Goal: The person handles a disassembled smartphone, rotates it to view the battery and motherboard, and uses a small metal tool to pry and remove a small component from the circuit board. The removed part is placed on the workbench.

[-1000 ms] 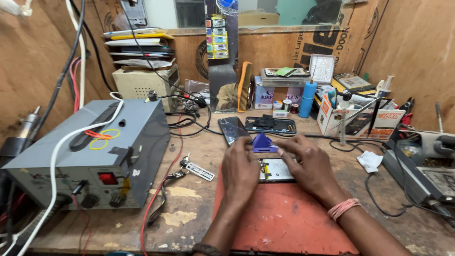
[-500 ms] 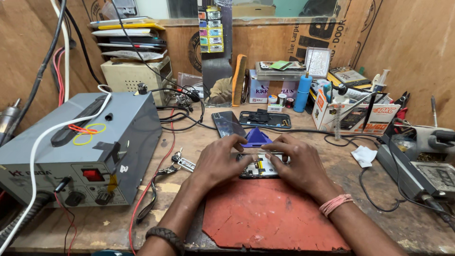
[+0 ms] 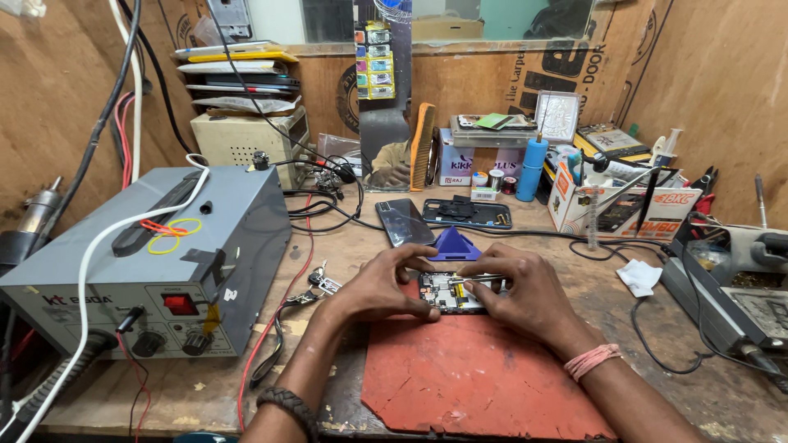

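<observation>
Gripping opened phone (image 3: pixel 450 291), both hands seemingly shifted nearer since earlier frame.

We find a small electronics repair workshop. A worn wooden bench (image 3: pixel 205 385) carries a grey power-supply unit (image 3: pixel 156 271) at nine o'clock, cables trailing across it. A red work mat (image 3: pixel 476 377) lies at six o'clock. Phone parts (image 3: pixel 466 213) and small containers crowd twelve o'clock; a box of tools (image 3: pixel 624 205) stands at two o'clock.

A red mat (image 3: pixel 484 381) lies on the brown desk (image 3: pixel 345 246); left, a grey box (image 3: pixel 164 262); far, a blue pyramid (image 3: pixel 454 244) and an orange comb (image 3: pixel 422 148).
</observation>
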